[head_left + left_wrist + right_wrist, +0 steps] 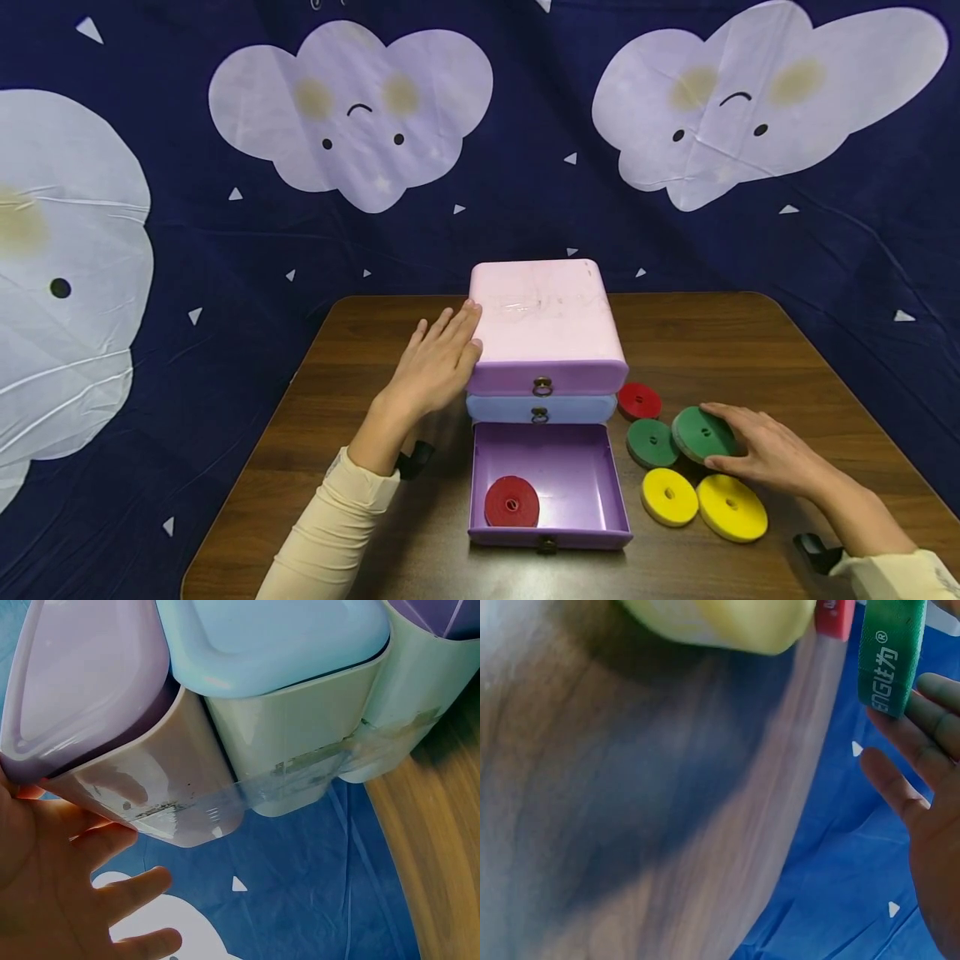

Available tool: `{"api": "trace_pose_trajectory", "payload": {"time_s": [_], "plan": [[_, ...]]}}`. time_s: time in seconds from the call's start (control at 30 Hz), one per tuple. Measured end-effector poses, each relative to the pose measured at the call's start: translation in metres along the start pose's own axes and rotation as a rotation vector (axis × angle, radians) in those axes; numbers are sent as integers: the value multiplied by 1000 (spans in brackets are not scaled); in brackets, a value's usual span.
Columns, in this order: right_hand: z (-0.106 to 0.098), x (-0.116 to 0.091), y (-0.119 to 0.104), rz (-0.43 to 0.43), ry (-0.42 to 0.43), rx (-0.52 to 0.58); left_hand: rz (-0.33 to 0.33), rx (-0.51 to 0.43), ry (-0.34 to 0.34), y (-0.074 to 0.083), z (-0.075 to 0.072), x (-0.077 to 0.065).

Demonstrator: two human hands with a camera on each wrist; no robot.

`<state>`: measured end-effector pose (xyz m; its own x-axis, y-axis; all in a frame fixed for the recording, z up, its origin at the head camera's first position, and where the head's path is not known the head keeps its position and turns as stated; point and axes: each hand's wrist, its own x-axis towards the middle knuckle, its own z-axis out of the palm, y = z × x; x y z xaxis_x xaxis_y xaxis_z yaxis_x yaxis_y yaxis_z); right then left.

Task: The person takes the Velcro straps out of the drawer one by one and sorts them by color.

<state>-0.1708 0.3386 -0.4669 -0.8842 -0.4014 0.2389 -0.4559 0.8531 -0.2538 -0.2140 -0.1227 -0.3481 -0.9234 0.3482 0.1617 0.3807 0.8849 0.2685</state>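
My left hand (pixel 437 360) rests with straight fingers against the left side of a small drawer cabinet (pixel 542 312) with a pink top. Its lowest drawer (pixel 581 475), purple, is pulled out, and a red tape roll (pixel 512 502) lies flat at the front left inside. On the right, my right hand (pixel 772 446) grips a green tape roll (pixel 703 433) between thumb and fingers. White print shows on that green roll (pixel 891 660) in the right wrist view. Beside it lie a second green roll (pixel 652 442) and two yellow rolls, one smaller (pixel 670 497) and one larger (pixel 732 508).
Another red roll (pixel 639 402) lies against the cabinet's right side. Above the pulled-out drawer, the blue drawer (pixel 570 409) and the upper purple drawer (pixel 581 379) are closed. A wooden table (pixel 352 367) carries everything, with a dark blue cloud-patterned cloth (pixel 525 225) behind.
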Motion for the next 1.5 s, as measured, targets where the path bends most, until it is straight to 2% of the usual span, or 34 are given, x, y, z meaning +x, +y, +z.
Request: {"api": "trace_pose_trajectory", "payload": {"time_s": [0.37, 0.9, 1.5], "plan": [[8, 0, 16, 83, -102, 6, 0, -3, 5, 0, 1, 1], [18, -1, 27, 131, -163, 17, -8, -6, 6, 0, 1, 0], [21, 0, 25, 152, -196, 44, -6, -7, 7, 1, -1, 0]]}}
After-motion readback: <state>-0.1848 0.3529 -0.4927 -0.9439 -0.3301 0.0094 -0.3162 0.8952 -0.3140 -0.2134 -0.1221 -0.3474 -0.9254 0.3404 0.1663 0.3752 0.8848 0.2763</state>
